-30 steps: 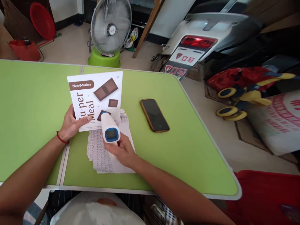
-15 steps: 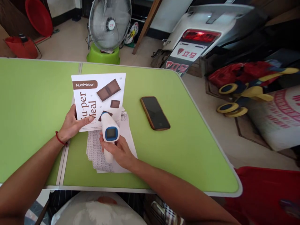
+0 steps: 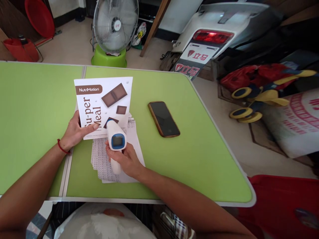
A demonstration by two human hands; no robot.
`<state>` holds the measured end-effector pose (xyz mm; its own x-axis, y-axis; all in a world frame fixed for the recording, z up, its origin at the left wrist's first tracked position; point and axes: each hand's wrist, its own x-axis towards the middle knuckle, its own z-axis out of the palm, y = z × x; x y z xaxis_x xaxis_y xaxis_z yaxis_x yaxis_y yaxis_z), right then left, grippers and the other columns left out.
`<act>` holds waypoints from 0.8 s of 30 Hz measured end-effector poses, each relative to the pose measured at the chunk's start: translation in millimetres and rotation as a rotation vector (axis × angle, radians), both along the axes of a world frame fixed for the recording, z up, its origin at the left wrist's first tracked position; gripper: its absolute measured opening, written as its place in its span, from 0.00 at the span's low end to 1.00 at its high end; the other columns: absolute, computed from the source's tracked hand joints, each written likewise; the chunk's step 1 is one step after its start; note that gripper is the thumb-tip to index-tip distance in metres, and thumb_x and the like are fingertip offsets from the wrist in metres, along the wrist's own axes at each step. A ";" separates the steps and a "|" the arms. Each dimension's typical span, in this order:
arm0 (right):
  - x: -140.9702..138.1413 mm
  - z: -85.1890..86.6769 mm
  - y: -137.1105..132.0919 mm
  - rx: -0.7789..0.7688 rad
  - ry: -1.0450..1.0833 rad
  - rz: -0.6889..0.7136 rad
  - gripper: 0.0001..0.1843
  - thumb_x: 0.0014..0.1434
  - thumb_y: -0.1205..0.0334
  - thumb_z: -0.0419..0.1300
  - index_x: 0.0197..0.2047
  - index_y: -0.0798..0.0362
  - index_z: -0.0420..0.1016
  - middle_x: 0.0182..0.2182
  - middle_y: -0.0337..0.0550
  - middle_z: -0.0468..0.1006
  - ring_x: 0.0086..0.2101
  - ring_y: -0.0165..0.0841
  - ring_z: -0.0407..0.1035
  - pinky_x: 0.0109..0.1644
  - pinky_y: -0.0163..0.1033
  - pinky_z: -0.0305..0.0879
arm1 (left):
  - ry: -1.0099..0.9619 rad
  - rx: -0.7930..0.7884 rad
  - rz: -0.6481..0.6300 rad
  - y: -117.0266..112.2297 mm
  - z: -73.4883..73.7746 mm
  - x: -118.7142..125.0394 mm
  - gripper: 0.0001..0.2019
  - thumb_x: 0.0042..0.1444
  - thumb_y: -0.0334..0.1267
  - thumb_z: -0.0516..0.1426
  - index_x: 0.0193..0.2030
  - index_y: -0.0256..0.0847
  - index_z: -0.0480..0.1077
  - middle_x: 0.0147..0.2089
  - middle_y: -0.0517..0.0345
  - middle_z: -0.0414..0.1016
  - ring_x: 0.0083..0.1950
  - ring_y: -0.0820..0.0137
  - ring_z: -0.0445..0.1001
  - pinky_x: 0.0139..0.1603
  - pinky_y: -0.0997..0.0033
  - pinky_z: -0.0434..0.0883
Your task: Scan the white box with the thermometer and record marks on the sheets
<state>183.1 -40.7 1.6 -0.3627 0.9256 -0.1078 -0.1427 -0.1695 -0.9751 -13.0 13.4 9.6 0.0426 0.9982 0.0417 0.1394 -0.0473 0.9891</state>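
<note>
Two lime-green panels, joined by a metal seam, made up the folding table (image 3: 189, 172) in front of me. Beyond its far edge stood the white rear of a parked scooter (image 3: 211, 36) and a floor fan (image 3: 115, 25) on a green base. My bare forearms reached in from the bottom of the view. My left hand (image 3: 77, 129), with a red string bracelet (image 3: 61, 147) at the wrist, gripped the lower left edge of a NutriMotion leaflet (image 3: 104, 99), which stood tilted up above a fanned stack of printed papers (image 3: 104, 166) near the table's middle. My right hand (image 3: 124, 162) was closed around the handle of a white infrared thermometer (image 3: 116, 139) with a blue-ringed display, held over that stack, its head overlapping the leaflet's lower right corner in my view. A dark smartphone (image 3: 163, 119) in a brown case lay face up to the right, apart from both hands.
</note>
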 end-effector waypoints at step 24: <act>1.4 2.2 1.2 0.046 -0.029 0.036 0.11 0.51 0.56 0.59 0.25 0.50 0.62 0.21 0.34 0.64 0.24 0.29 0.60 0.30 0.39 0.58 | 0.017 -0.028 0.001 0.3 0.0 -0.8 0.34 0.41 0.53 0.71 0.49 0.36 0.66 0.52 0.42 0.74 0.52 0.49 0.74 0.51 0.48 0.72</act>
<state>184.5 -39.5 3.8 -0.3928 0.9164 -0.0764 -0.1086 -0.1287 -0.9857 -13.8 13.7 9.6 0.0425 0.9990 0.0131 0.1560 -0.0196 0.9876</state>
